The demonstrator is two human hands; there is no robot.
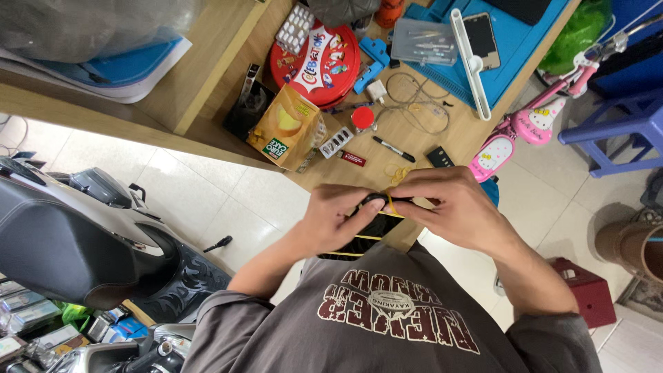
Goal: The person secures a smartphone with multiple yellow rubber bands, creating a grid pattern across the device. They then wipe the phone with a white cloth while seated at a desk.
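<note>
Holding black device with yellow rubber band, left hand and right hand fingers closed on it at tabletop near edge; red round tin lidded, contents unseen.

Small phone-repair shop, home-front type.
Wooden tabletop carries a blue repair mat with a phone on it, a clear parts box, loose cables, marker, blister packs. Household clutter mixed in: red round tin, snack box. Scooter parked indoors on white floor tiles, pink kid's scooter by the tabletop edge, blue plastic stool. Boxed goods stacked bottom left.
</note>
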